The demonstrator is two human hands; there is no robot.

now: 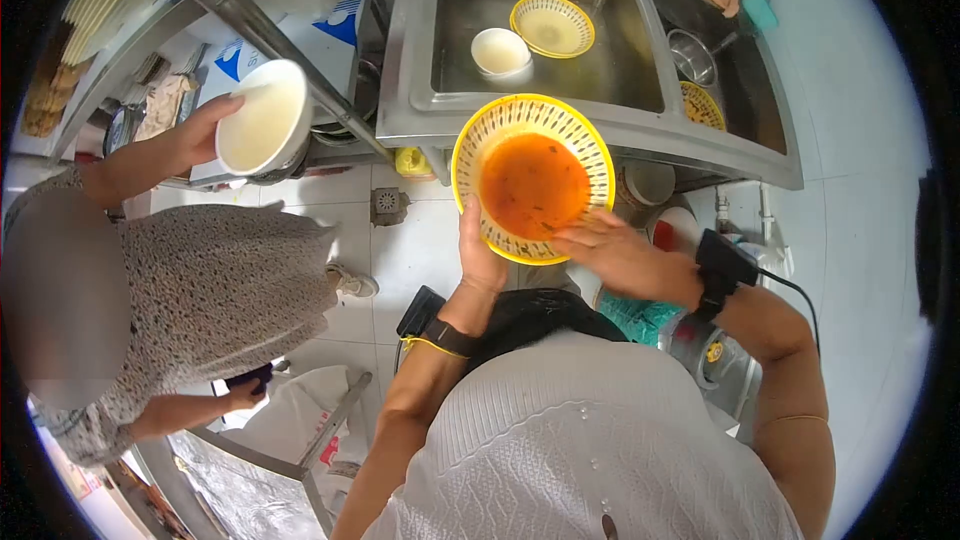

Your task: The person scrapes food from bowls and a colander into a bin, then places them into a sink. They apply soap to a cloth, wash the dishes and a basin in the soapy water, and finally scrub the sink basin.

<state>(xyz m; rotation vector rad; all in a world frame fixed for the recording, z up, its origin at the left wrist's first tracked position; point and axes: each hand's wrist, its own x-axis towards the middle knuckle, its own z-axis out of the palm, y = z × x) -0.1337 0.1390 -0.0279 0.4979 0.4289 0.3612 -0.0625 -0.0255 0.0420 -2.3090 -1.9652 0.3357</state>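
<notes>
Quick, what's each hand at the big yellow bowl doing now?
Left hand: closed, holding the yellow bowl.
Right hand: at the bowl's edge; can't tell if it's gripping.

The room is brightly and rather evenly lit, with the wall (pixel 860 130) and the floor (pixel 335 225) rendered pale. Soft reflections are shown in the metal sink (pixel 620 65), while shadow is held beneath it. The yellow-rimmed bowl's (pixel 535 118) pattern is clearly resolved. Straight lines are bowed, the corners are blackened, and another person's head (pixel 65 290) is masked by grey blur.
</notes>
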